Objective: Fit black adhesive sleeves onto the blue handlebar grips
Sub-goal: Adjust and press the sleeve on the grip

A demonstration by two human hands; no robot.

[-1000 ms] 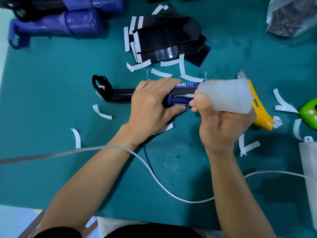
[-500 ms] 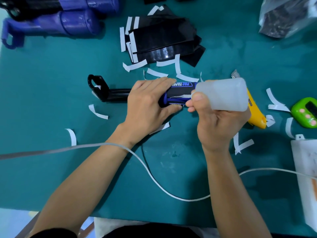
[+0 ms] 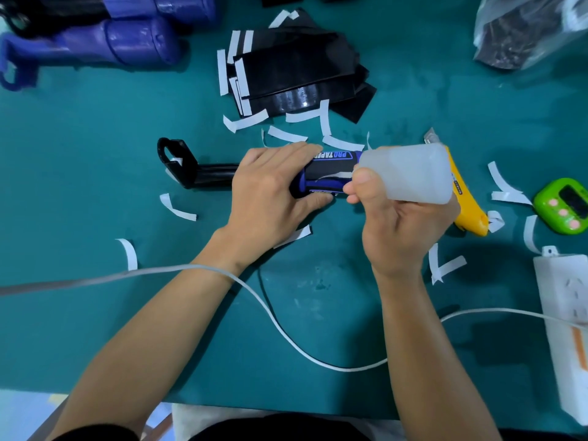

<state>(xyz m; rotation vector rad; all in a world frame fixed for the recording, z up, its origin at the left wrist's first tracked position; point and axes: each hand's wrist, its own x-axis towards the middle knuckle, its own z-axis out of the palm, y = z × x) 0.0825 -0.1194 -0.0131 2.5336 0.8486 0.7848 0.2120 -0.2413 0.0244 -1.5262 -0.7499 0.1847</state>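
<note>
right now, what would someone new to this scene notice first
Mid-table, the left hand holds a blue handlebar grip while the right hand grips a translucent bottle at its end. Behind them lies a pile of black sleeves, with white backing strips scattered across the teal mat.

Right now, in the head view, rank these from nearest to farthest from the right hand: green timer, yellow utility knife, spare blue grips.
From the right hand:
1. Yellow utility knife, just beyond it, on the right.
2. Green timer, at the far right edge.
3. Spare blue grips, in the top-left corner.
</note>
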